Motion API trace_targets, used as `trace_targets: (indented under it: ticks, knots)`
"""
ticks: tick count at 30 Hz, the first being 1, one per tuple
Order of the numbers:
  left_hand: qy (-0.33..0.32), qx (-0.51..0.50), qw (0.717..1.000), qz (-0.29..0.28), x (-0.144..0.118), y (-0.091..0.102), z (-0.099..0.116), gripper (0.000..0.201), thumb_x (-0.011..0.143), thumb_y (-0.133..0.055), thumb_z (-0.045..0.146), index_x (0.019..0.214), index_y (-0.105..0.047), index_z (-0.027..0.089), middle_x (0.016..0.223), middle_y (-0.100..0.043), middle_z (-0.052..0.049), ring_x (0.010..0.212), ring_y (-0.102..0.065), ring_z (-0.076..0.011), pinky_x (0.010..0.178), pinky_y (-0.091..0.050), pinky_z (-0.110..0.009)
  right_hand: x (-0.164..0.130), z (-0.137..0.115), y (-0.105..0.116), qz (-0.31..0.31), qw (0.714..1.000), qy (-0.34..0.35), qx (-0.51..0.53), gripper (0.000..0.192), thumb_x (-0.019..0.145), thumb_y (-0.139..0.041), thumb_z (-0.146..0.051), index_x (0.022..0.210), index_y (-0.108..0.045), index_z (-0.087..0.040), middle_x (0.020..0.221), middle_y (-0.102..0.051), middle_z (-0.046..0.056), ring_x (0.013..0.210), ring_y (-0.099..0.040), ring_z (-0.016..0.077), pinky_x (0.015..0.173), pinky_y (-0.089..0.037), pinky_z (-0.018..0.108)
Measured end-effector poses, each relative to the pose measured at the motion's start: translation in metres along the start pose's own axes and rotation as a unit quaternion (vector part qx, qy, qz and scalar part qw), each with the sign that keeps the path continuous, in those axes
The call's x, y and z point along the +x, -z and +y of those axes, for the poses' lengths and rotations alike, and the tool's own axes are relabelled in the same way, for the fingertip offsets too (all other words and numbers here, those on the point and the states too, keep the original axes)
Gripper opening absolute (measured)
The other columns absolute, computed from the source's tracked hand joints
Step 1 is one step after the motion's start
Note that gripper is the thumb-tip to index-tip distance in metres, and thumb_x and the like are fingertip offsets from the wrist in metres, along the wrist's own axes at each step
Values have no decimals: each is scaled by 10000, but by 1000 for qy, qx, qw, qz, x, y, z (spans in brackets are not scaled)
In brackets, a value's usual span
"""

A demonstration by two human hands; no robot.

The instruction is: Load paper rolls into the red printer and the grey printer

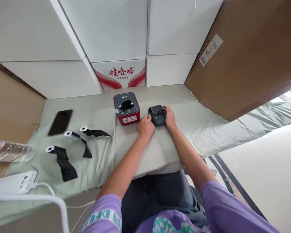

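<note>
A small dark grey label printer (157, 115) sits on the pale green cloth (160, 152). My left hand (145, 127) rests against its left front corner. On the printer's right side, my right hand (170, 117) grips it with fingers over the top. Both hands hold the grey printer between them. Just to its left stands a red label printer (126, 108) with a black top slot and a white sticker on its front.
Three white rolls with black tape tails (63, 155) lie to the left, near a black phone (60, 122). A plastic bottle (12, 152) and white power strip (13, 182) sit far left. White boxes (121, 72) back the surface; a cardboard sheet (244, 55) leans at right.
</note>
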State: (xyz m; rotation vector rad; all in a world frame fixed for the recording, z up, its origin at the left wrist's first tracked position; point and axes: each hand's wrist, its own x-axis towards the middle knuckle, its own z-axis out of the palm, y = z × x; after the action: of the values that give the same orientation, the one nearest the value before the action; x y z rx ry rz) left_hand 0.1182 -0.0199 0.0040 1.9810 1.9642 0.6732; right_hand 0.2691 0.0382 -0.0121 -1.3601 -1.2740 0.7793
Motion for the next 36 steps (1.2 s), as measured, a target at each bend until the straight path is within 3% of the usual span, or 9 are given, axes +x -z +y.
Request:
trace_targets:
  ticks: [3,6,10,13,17,20,29,33,36]
  knots:
    - [17,-12,1000,12,0,-1,1,499,957,-458,127,1404,-667,197,1245,-702,-121,1170,-654,-286,970,-524,-376,2,8,-2,9,999,4,31,750,950,-286,-757,1250,-653,-176,1290,-731,143,1236,-657,258,1132,-454,436]
    - [35,-47,996,73,-1,-3,2,505,946,-486,146,1421,-650,195,1226,-704,-115,1151,-659,-276,981,-526,-361,2,10,-4,19,999,5,46,722,953,-301,-743,1251,-641,-180,1262,-741,142,1218,-670,258,1123,-466,444]
    - [-9,-115,985,125,0,-9,-4,478,921,-494,129,1346,-702,205,1194,-685,-100,1135,-653,-246,978,-528,-327,1,6,-4,17,998,-4,55,703,948,-311,-730,1244,-628,-177,1253,-740,154,1195,-686,266,1091,-489,440]
    - [-49,-186,972,133,9,-17,-12,514,900,-465,100,1344,-706,199,1177,-642,-98,1137,-637,-223,996,-526,-315,1,4,-3,8,999,-9,51,702,944,-320,-727,1250,-624,-173,1249,-739,156,1196,-684,269,1098,-483,442]
    - [-71,-299,944,123,28,-28,-20,720,863,-433,60,1557,-505,236,1335,-567,-102,1282,-573,-215,1137,-464,-354,-1,5,-3,-16,998,-12,56,707,947,-312,-724,1287,-598,-174,1249,-739,149,1234,-669,252,1119,-476,425]
    - [-87,-327,933,124,33,-31,-21,744,882,-437,81,1603,-428,268,1491,-528,-92,1429,-472,-243,1240,-364,-420,-2,3,-4,-20,998,-8,55,681,960,-312,-707,1283,-591,-176,1264,-736,154,1237,-671,239,1125,-471,400]
    - [-58,-351,924,138,30,-31,-22,568,909,-483,146,1465,-559,232,1513,-562,-101,1340,-559,-252,1194,-425,-433,1,-13,8,-68,998,6,18,512,945,-392,-539,1083,-719,-170,1250,-741,127,1208,-663,216,1090,-476,335]
    - [-54,-344,921,174,26,-26,-20,410,882,-486,114,1244,-652,210,1265,-677,-105,1082,-648,-224,1043,-511,-393,21,-30,24,-154,987,-29,-41,411,904,-492,-408,1062,-770,-150,1275,-739,122,1156,-679,235,962,-542,330]
    - [-75,-318,927,183,18,-20,-17,248,844,-460,80,934,-650,211,910,-673,-52,875,-632,-206,843,-515,-332,47,-53,26,-260,944,-6,-206,364,830,-536,-202,1059,-814,-149,1157,-788,92,1079,-701,225,948,-533,295]
